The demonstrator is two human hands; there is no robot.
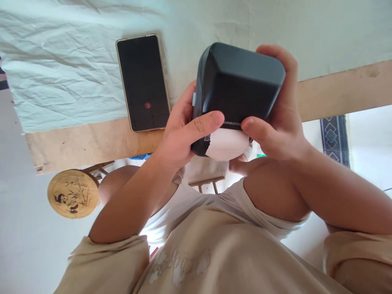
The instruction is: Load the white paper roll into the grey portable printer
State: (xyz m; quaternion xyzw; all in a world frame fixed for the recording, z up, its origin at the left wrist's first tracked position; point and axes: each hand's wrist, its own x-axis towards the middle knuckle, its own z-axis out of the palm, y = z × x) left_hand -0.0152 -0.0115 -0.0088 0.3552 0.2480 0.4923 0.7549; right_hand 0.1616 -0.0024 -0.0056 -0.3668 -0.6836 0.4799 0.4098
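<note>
A black label printer marked NIIMBOT is held up in front of me, over the table's near edge. White label paper sticks out of its near side and curves down. My left hand is closed on the printer's left side, thumb lying on top by the lettering. On the right side my right hand grips it too, its thumb tip by the paper slot and its fingers around the far right corner. The undersides of both grips are hidden behind the printer.
A smartphone with a dark screen and a small red icon lies left of the printer on a pale green cloth. The wooden table edge runs bare along the front. A round wooden stool with a panda picture stands at lower left.
</note>
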